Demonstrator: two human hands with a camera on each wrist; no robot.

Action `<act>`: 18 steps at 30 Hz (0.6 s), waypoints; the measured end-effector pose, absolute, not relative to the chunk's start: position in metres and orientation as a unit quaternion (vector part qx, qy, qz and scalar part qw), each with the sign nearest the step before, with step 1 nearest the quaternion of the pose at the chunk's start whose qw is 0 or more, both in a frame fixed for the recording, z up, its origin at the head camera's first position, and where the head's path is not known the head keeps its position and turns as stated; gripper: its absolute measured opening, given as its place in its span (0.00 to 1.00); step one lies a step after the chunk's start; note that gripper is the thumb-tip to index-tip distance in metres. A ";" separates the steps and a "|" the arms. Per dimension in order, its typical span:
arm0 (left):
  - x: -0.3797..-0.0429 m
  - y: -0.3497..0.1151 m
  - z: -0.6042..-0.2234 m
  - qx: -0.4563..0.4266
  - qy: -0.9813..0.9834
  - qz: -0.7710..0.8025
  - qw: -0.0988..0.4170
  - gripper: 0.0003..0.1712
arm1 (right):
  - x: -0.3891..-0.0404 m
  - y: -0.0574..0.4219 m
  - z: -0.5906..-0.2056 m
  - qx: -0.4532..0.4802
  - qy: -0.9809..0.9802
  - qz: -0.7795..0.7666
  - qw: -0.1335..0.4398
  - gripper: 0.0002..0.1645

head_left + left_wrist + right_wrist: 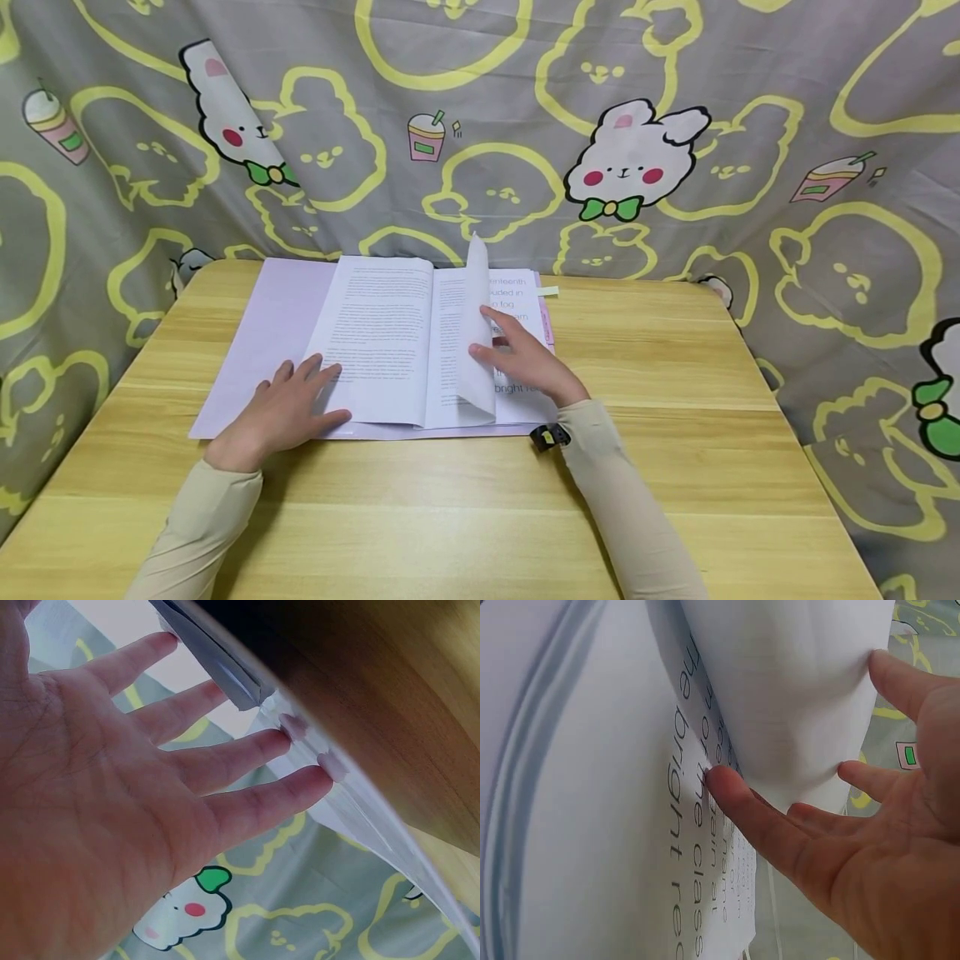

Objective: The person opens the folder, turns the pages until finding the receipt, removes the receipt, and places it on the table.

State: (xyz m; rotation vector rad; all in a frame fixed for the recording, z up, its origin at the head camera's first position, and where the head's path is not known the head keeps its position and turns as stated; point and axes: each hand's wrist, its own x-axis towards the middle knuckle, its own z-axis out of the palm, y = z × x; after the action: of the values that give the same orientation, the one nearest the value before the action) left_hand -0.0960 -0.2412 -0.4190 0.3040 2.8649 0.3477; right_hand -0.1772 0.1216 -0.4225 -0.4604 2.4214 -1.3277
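Lilac cover (258,333) lies spread beneath the white printed pages (378,342) on the far side of the counter (420,517). My left hand (277,412) lies over the left page and cover, its fingers spread and gripping nothing. My right hand (528,358) meets the lifted leaf (474,283) with fingers held out fairly straight, tips against the paper rather than wrapped round it.

I judge this leaf light and limp: it rolls over on itself, so a hard pinch might crease or tear it. Smooth paper may slip past my fingertips. I would take it gently near the middle of its free edge, with flat fingers steadying the left page. The cover looks stiffer.

That curled leaf hides much of the large print (508,293) behind it, and my right hand covers more. I cannot tell whether it is one sheet or several, nor whether the cover is bound to the pages. Lettering on the pink tab (547,323) is too small to read. From my left wrist the paper shows nearly edge-on, so how firmly those fingertips press is unclear.
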 end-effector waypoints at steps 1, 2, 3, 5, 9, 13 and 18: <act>-0.096 -0.241 -0.419 0.104 0.980 0.118 0.119 0.48 | -0.177 0.121 -0.422 -0.164 0.854 -0.463 0.171 0.49; -0.096 -0.241 -0.419 0.105 0.980 0.118 0.118 0.48 | -0.176 0.119 -0.422 -0.165 0.856 -0.458 0.172 0.49; -0.096 -0.241 -0.419 0.105 0.980 0.117 0.118 0.48 | -0.176 0.119 -0.422 -0.167 0.858 -0.455 0.173 0.49; -0.096 -0.241 -0.419 0.105 0.981 0.116 0.117 0.48 | -0.175 0.117 -0.422 -0.170 0.860 -0.448 0.175 0.50; -0.096 -0.241 -0.419 0.105 0.981 0.116 0.119 0.48 | -0.175 0.115 -0.424 -0.176 0.867 -0.434 0.171 0.50; -0.096 -0.241 -0.419 0.104 0.980 0.118 0.122 0.49 | -0.174 0.113 -0.425 -0.184 0.873 -0.421 0.165 0.51; -0.096 -0.242 -0.419 0.105 0.980 0.118 0.122 0.49 | -0.173 0.111 -0.426 -0.195 0.876 -0.411 0.159 0.51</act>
State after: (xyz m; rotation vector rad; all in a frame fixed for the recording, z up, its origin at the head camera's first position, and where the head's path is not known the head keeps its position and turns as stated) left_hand -0.0962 -0.2415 -0.4193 0.3077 2.8601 0.3434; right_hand -0.1735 0.1106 -0.4258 -0.5568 2.5047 -1.1744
